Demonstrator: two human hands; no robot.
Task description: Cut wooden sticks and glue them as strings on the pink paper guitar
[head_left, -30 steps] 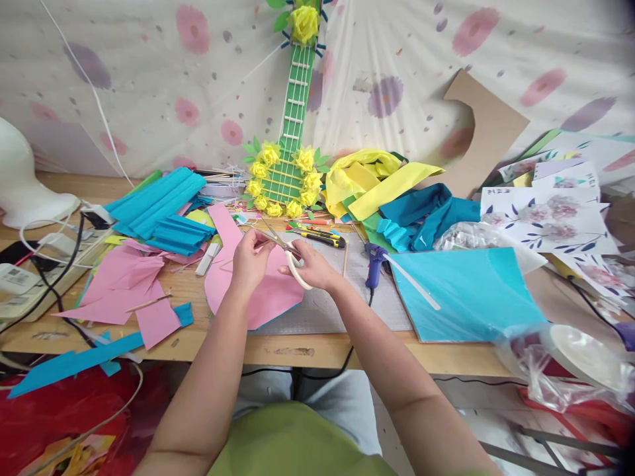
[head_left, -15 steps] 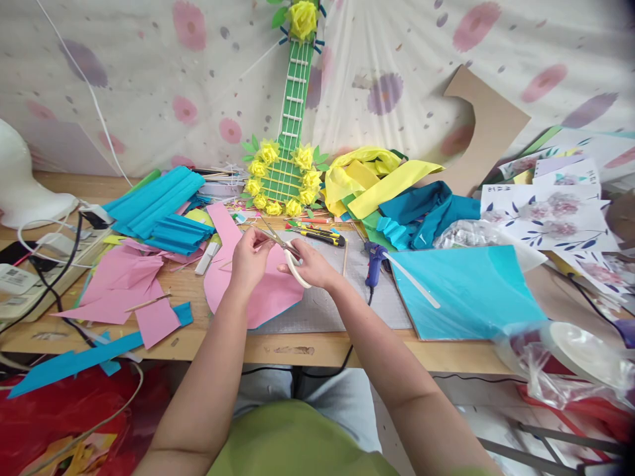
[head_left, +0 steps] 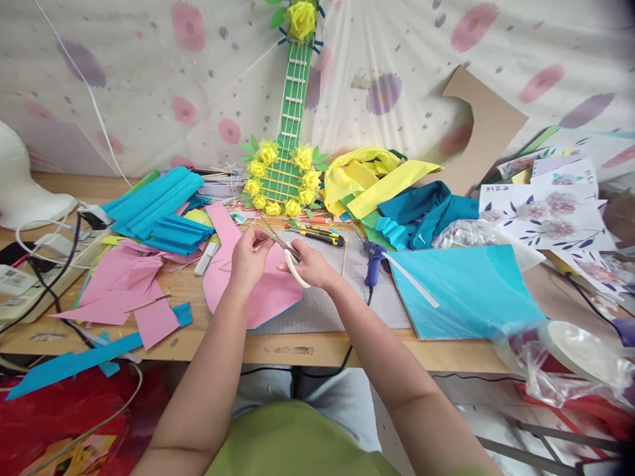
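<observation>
My right hand [head_left: 313,264] grips the scissors [head_left: 296,270] by their white handles, and the open blades point up and left. My left hand [head_left: 252,254] is closed in a pinch close to the blades. What its fingers hold is thin and mostly hidden, so I cannot make it out. Under both hands lies a pink guitar-shaped piece [head_left: 270,297] with a blue edge, its neck pointing to the upper left. It rests partly on a grey cutting mat [head_left: 322,311]. Just beyond my right hand is a yellow and black utility knife [head_left: 322,237].
A green paper guitar [head_left: 292,125] with yellow flowers leans at the back. Pink paper scraps [head_left: 116,284] and blue crepe paper [head_left: 153,198] lie left. A blue glue gun [head_left: 374,264] with a white stick and a blue sheet [head_left: 466,291] lie right. A power strip [head_left: 59,264] is far left.
</observation>
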